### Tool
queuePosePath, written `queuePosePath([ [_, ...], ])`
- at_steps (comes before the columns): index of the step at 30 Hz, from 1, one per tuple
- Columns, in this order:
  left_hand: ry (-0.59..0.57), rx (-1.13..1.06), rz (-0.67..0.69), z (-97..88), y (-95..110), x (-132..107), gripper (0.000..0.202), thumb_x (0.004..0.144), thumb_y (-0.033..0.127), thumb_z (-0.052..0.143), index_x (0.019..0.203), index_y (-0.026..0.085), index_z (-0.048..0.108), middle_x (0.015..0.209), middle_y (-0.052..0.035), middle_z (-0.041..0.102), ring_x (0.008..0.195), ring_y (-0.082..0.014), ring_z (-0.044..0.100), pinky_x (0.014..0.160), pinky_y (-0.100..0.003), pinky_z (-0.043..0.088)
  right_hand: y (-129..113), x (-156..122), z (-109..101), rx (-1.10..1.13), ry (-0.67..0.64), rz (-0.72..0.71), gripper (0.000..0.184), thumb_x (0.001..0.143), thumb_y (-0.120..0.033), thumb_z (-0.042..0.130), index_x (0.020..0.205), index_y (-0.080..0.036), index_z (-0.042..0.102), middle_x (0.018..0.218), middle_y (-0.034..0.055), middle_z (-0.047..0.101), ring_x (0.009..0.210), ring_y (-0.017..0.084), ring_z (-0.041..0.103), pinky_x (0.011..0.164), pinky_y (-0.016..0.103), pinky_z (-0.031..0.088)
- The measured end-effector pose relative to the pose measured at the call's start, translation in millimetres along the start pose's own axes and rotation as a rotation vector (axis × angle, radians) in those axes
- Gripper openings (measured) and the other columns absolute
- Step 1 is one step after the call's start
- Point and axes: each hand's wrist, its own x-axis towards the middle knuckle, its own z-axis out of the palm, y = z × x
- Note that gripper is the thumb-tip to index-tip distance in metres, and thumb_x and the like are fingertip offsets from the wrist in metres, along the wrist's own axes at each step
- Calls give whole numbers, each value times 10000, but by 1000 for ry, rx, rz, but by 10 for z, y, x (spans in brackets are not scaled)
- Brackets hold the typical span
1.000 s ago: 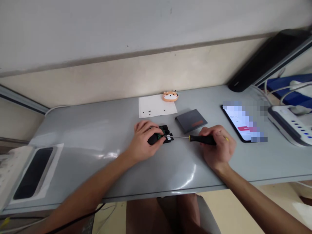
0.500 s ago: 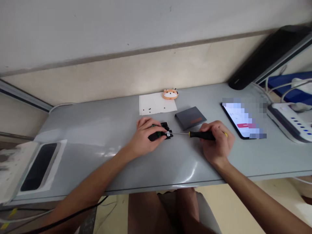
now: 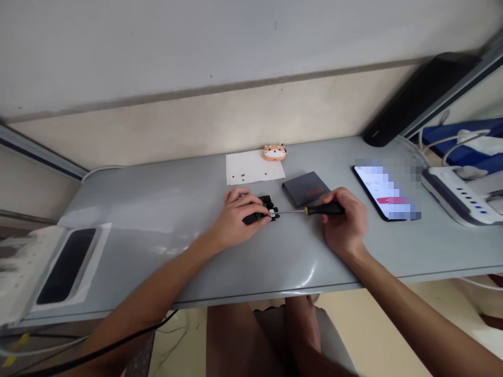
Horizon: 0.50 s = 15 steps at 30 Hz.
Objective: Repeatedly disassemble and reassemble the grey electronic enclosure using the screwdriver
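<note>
Left hand bent over and closed on a small flat black gadget with a green board in it. Right hand wrapped around the handle of a black screwdriver with a yellow ring and a long thin metal rod. Gadget down on the shiny grey tabletop, near the middle, partly hidden under the left fingers. Screwdriver lying nearly flat across, with its tip at the gadget, right by the left fingertips. Tip itself too small to make out.

Just behind the screwdriver, a dark grey square cover with a reddish mark, its right end partly behind the right hand. Back behind the gadget, some white paper with a few tiny dark bits on it. On the paper's back right corner, a little orange case with a white animal face.

Off to the right, a black phone with a lit screen, partly blurred, and next to it a chunky white power strip with a dark edge. At the back right, a fat black tube. Far to the left, a dark phone on a white sheet. Behind everything, a cream and white wall.
</note>
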Motion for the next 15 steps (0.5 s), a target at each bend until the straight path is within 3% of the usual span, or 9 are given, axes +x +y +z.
queuePosePath([
  [15, 46, 34, 79, 31, -28, -19, 196, 1009, 416, 802, 875, 275, 824, 927, -25, 801, 1034, -241, 604, 973, -424, 424, -5, 14, 13, 57, -8, 50, 271, 839, -396, 674, 632, -226, 637, 683, 29, 627, 477, 127, 437, 367, 265, 244],
])
